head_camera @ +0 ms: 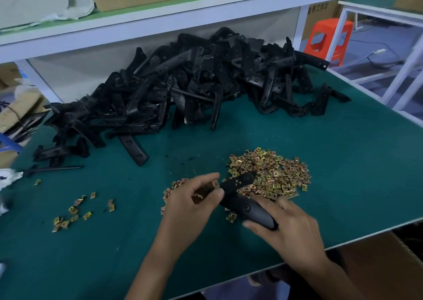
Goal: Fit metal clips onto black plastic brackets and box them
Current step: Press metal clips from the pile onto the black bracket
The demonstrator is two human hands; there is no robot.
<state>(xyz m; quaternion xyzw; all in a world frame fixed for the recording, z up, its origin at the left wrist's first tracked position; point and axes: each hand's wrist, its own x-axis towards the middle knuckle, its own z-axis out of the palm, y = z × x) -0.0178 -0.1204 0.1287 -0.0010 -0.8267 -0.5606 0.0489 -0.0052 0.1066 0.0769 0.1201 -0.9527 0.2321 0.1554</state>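
Right hand (288, 228) curled round the near, rounded end of a long black plastic bracket (245, 204), held low over the green tabletop (343, 185). Its far tip lies above the loose pile of small brass-coloured metal clips (270, 173).

Left hand (192, 199) pinches a single clip (215, 183) beside the bracket's middle. Blurred; whether it is seated, cannot tell.

Bracket looks light, stiff and smooth: hold the broad end. Clips look tiny and probably sharp-edged: fingertip pinch only.

Heap of black brackets (183, 82) behind, well apart. Brown cardboard box (389, 265) at the near corner is cut off, contents unseen.
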